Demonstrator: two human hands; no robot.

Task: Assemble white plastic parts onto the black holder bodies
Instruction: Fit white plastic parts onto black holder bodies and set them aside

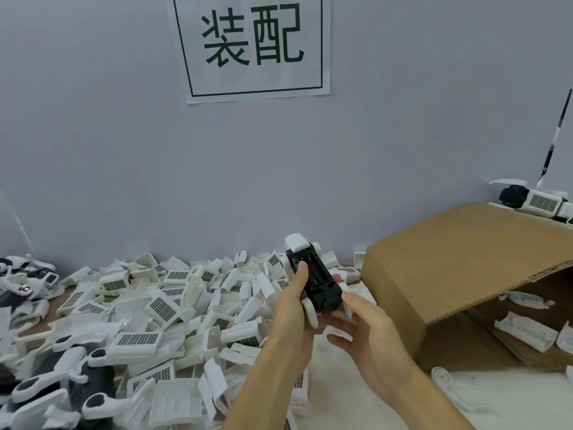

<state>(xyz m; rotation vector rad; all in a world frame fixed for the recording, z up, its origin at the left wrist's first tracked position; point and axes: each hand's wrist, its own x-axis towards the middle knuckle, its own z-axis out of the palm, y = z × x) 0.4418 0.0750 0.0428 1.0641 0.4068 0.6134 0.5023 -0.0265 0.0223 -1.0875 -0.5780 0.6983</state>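
The left hand (291, 308) grips the black holder body (316, 282) from its left side, held in the air above the surface's middle, with white parts already at its corners. The right hand (366, 324), fingers relaxed and holding nothing, touches it from below. Pressing a white part askew could snap a clip, or the body could slip into the pile of white parts (161, 308).

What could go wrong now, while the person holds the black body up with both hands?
1. The black holder body is held in the air above the pile of white parts; the left hand grips it, but the right hand touches only its lower end, so it may slip.
2. A white part at its top end may not be seated fully.
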